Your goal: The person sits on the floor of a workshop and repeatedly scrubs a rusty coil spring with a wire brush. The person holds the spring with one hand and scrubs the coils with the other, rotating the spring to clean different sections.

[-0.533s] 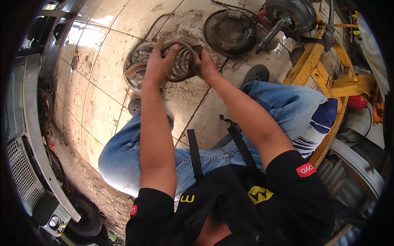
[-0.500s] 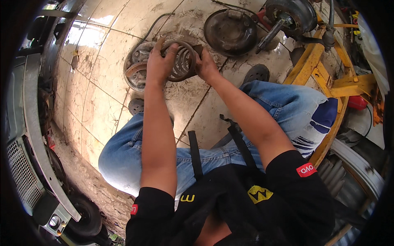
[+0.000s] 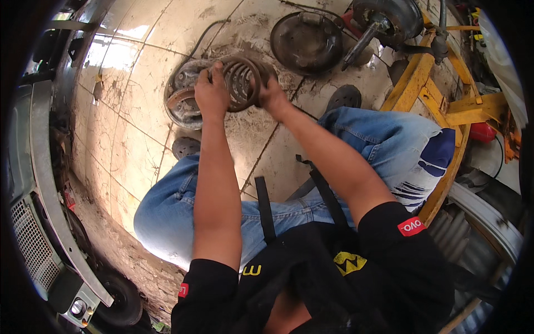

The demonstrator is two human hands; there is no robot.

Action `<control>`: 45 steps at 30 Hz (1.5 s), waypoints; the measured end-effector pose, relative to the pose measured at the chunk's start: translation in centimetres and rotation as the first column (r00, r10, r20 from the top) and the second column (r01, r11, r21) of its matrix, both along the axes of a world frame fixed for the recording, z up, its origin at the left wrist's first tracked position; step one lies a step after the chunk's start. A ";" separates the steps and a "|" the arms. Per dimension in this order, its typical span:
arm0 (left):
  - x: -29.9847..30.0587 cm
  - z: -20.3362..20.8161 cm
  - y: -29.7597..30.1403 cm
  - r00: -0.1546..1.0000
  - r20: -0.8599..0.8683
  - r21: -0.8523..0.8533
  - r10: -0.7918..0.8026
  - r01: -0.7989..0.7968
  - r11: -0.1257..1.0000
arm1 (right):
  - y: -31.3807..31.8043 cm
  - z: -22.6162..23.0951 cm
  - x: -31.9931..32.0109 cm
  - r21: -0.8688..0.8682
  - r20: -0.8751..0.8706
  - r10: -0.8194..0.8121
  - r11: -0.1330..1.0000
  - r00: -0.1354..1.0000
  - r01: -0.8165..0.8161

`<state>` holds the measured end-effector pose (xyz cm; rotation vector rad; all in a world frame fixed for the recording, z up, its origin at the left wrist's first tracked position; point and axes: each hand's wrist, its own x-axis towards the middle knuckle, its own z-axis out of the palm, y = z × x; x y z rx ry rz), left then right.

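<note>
A rusty brown coil spring [image 3: 238, 76] is between my two hands, tilted above the floor, with its wide round end turned toward me. My left hand [image 3: 212, 98] grips its left side, thumb and fingers against the coils. At its right end, my right hand [image 3: 272, 99] is closed on it; the fingertips are partly hidden behind the metal. Just beyond and below my left hand lies a round dirty metal brake plate [image 3: 185, 116] with a curved brown brake shoe [image 3: 179, 96] on it.
A dark round dished plate [image 3: 307, 44] lies on the tiled floor [image 3: 130, 131]. Right of it stands a wheel hub with a shaft [image 3: 361, 45], beside a yellow metal frame [image 3: 414, 83]. A thin cable [image 3: 201, 39] trails at the back. A vehicle front [image 3: 44, 189] borders the left.
The coil spring has shifted slightly and turned in my hands. My left fingers have moved lower along its left side, and my right hand has slid a little left and down.
</note>
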<state>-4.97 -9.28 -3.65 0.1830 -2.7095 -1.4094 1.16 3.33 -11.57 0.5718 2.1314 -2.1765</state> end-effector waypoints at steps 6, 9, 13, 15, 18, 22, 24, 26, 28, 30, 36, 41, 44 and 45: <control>0.2 -1.4 -2.6 0.978 0.176 0.139 0.113 -0.138 0.981 | 0.9 0.4 4.0 0.015 0.216 0.600 0.787 0.771 -0.617; 1.0 -2.2 -4.8 0.961 0.261 0.382 0.096 -0.194 0.903 | 5.2 1.2 3.4 -0.331 0.422 0.774 0.616 0.472 -0.715; 2.6 -3.4 -7.1 0.829 0.495 0.591 0.259 -0.540 0.599 | 5.9 2.5 -0.5 0.141 0.409 -0.136 0.986 0.903 0.085; 5.0 -4.9 -8.2 0.794 0.558 0.590 0.242 -0.585 0.557 | 3.7 5.7 -1.7 0.249 0.133 0.046 0.965 0.990 -0.079; 6.2 -6.4 -9.7 0.786 0.583 0.582 0.203 -0.579 0.571 | -1.9 6.0 -1.5 0.482 -0.148 0.432 0.817 0.890 -0.316; 6.1 -6.1 -9.6 0.783 0.584 0.571 0.216 -0.585 0.576 | -2.6 4.6 -2.4 0.437 -0.038 0.641 0.701 0.767 -0.564; 5.5 -6.3 -9.3 0.778 0.581 0.559 0.240 -0.596 0.577 | -1.1 5.1 -4.0 0.402 0.000 0.551 0.764 0.835 -0.504; 4.4 -6.2 -9.3 0.757 0.597 0.513 0.267 -0.616 0.597 | -0.5 7.1 -4.5 0.400 0.016 0.456 0.812 0.890 -0.424; 3.9 -5.9 -9.5 0.772 0.587 0.471 0.244 -0.570 0.673 | -0.6 9.4 -3.9 0.432 -0.003 0.363 0.841 0.932 -0.326; 3.8 -5.4 -9.4 0.756 0.610 0.411 0.240 -0.560 0.720 | -0.5 9.1 -3.3 0.526 0.076 0.501 0.715 0.862 -0.462; 3.4 -5.1 -9.3 0.828 0.482 0.269 0.286 -0.451 0.851 | -3.1 5.2 1.1 0.815 -0.160 0.678 0.501 0.717 -0.292; 3.4 -5.5 -9.4 0.835 0.507 0.342 0.216 -0.424 0.838 | -4.8 6.4 -3.6 0.733 -0.085 0.744 0.498 0.663 -0.464; 3.0 -5.6 -10.1 0.845 0.504 0.347 0.178 -0.387 0.854 | -4.7 6.4 -2.5 0.705 -0.006 0.739 0.481 0.674 -0.522; 3.2 -5.4 -10.1 0.861 0.480 0.324 0.169 -0.353 0.878 | -3.8 5.7 -1.0 0.720 -0.038 0.747 0.481 0.664 -0.500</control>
